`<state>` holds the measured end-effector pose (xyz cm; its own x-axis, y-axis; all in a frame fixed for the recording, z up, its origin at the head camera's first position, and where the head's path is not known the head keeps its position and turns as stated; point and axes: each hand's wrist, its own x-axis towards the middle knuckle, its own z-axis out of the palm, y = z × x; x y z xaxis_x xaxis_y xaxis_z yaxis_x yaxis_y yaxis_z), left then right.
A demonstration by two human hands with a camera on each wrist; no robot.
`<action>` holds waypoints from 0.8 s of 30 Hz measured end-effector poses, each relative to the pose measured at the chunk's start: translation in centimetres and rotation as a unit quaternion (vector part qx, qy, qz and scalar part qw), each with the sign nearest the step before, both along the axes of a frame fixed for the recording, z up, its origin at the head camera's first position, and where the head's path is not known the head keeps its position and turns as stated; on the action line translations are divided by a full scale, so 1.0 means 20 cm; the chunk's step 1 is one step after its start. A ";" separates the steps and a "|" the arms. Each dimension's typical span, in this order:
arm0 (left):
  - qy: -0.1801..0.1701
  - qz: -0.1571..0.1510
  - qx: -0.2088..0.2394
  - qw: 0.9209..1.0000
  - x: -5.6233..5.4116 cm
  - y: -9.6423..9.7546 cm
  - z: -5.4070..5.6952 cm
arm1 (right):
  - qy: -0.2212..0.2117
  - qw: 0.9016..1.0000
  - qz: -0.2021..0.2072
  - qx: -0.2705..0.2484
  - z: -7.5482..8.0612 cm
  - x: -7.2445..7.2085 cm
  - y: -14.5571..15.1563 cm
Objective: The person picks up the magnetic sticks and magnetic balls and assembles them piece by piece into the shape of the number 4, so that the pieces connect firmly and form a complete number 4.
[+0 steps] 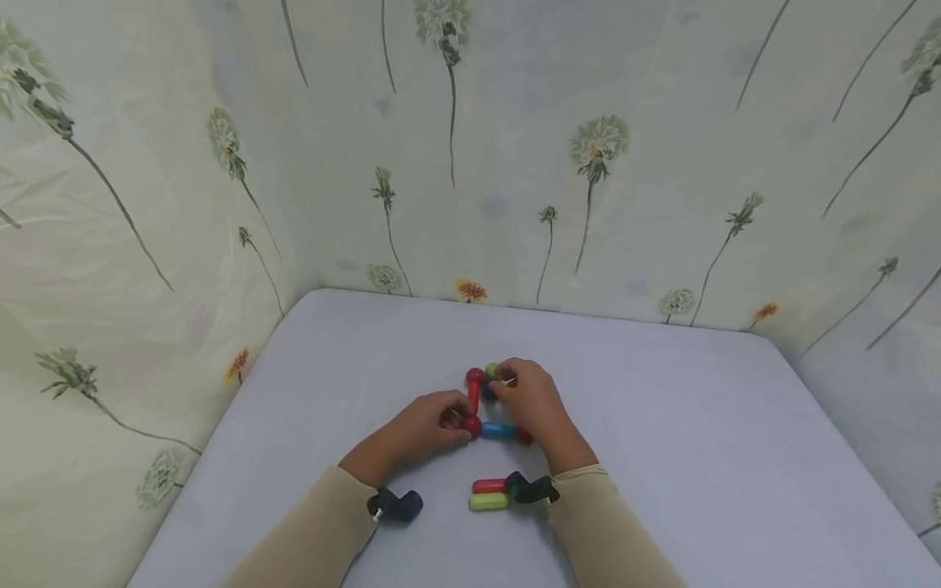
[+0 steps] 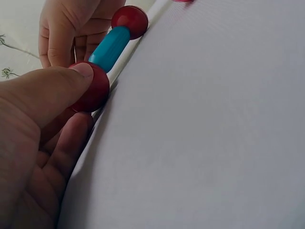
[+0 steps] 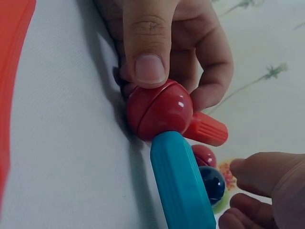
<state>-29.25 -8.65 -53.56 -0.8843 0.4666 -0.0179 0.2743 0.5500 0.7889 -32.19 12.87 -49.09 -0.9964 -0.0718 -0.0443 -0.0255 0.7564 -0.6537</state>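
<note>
My left hand [image 1: 426, 429] pinches a red ball [image 1: 471, 425] between thumb and fingers. From that ball a red stick [image 1: 474, 398] runs back to another red ball [image 1: 475, 376], and a blue stick [image 2: 109, 49] runs to a third red ball [image 2: 129, 22]. My right hand [image 1: 532, 400] reaches over the blue stick, its fingertips close beside a dark blue ball [image 3: 212, 185] and a yellow-green ball [image 1: 492, 371]. In the right wrist view its thumb and fingers stand spread beside the dark blue ball; whether they touch either ball is unclear.
A loose red stick [image 1: 488, 486] and a yellow-green stick [image 1: 488, 502] lie side by side near the right wrist camera [image 1: 529, 488]. The white table [image 1: 662, 425] meets a flower-patterned cloth [image 1: 507, 163] at the back and left.
</note>
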 end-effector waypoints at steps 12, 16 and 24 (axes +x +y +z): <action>0.013 -0.008 0.003 1.000 0.00 -0.01 0.00 | -0.018 0.999 0.026 0.029 0.00 0.01 -0.01; 0.011 -0.007 0.007 1.000 -0.01 -0.01 -0.01 | -0.021 0.999 0.022 0.028 -0.01 0.01 -0.02; 0.003 0.003 0.001 1.000 0.00 -0.01 0.00 | -0.040 0.999 0.011 0.002 -0.03 0.00 0.00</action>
